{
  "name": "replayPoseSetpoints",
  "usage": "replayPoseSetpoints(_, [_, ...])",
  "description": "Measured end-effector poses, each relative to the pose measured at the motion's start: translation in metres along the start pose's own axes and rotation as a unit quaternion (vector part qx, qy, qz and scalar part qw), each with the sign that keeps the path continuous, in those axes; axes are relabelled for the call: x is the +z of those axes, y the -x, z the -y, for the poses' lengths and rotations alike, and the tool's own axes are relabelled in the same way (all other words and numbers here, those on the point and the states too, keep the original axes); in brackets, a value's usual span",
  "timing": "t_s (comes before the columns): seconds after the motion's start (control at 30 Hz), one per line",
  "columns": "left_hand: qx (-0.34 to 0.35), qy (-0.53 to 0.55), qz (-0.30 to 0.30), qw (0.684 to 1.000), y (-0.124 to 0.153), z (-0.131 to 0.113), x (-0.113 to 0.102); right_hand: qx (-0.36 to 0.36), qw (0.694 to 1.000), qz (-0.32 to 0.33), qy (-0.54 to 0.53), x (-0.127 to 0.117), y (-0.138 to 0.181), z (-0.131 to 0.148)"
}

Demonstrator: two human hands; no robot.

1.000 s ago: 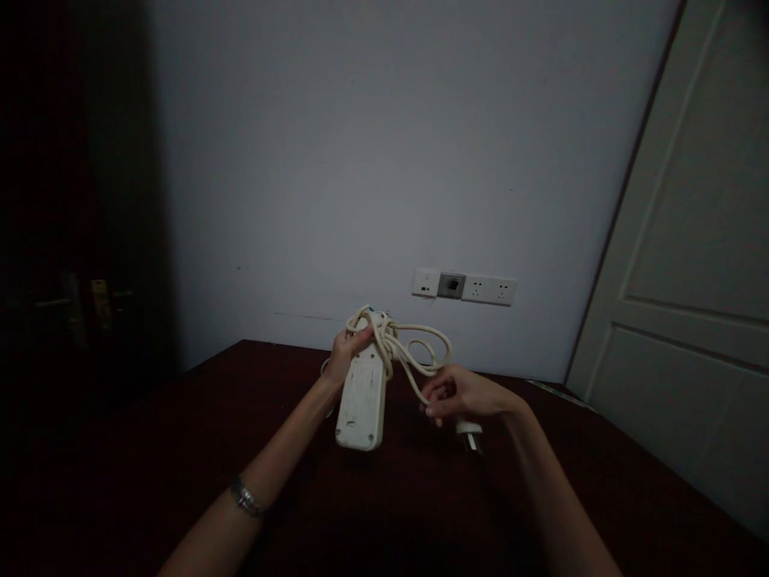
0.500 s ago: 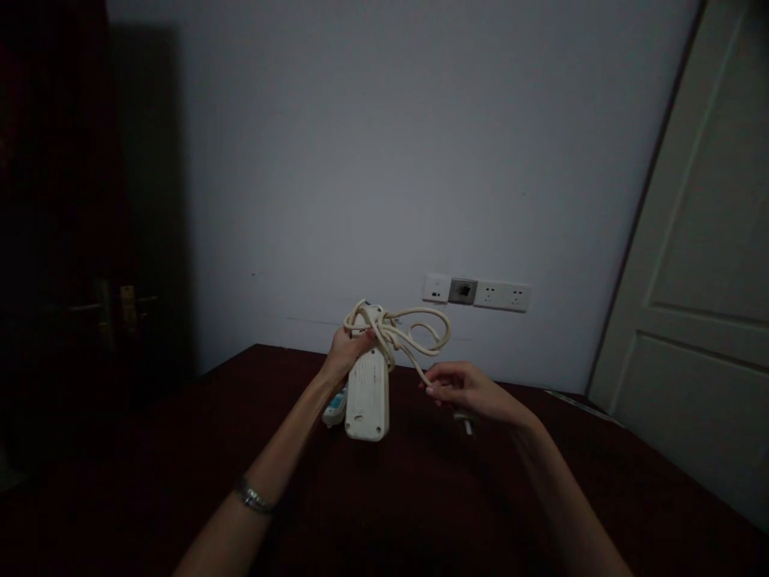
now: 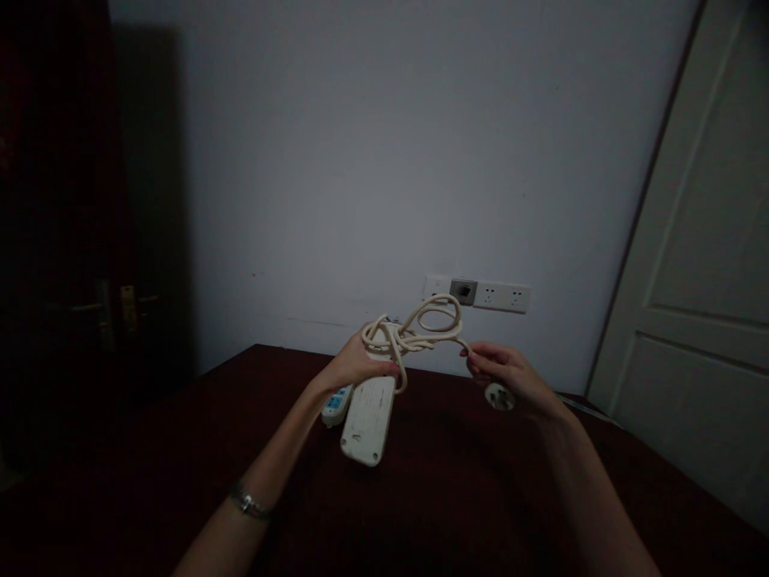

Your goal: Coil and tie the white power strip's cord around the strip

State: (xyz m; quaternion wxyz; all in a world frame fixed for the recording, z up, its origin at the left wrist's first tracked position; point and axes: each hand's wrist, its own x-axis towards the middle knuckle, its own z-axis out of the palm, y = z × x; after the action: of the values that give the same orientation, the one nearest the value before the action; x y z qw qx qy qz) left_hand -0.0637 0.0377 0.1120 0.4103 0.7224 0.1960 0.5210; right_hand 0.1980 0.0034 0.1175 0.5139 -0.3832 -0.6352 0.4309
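Observation:
A white power strip (image 3: 368,419) hangs above a dark red table (image 3: 420,497), its back toward me. My left hand (image 3: 354,365) grips its upper end, where the cream cord (image 3: 420,330) is bunched in tangled loops. My right hand (image 3: 508,373) pinches the cord near its white plug (image 3: 500,397), which dangles just below the fingers. The cord stretches between both hands. A metal bracelet (image 3: 247,502) sits on my left wrist.
A second small white strip with blue buttons (image 3: 336,404) lies on the table behind the held one. Wall sockets (image 3: 477,293) are mounted low on the grey wall. A pale door (image 3: 697,280) stands at right, a dark door with handle (image 3: 114,308) at left.
My right hand has moved right and up along the cord to the plug, pulling the loops sideways. The power strip has tilted, and the plug now shows below my right hand.

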Motion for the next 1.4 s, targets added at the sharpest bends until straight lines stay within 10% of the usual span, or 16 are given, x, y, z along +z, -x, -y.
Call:
replayPoseSetpoints(0.87, [-0.116, 0.103, -0.005, 0.988, 0.005, 0.019, 0.007, -0.066, 0.945, 0.036, 0.318, 0.005, 0.029, 0.034])
replayPoseSetpoints(1.13, [-0.034, 0.071, -0.008, 0.997, 0.002, 0.013, 0.001, -0.041, 0.963, 0.101, 0.247, 0.003, 0.027, 0.030])
replayPoseSetpoints(1.4, [-0.164, 0.159, 0.039, 0.973, 0.006, 0.021, -0.002, -0.102, 0.969, 0.008, 0.224, 0.021, 0.027, 0.030])
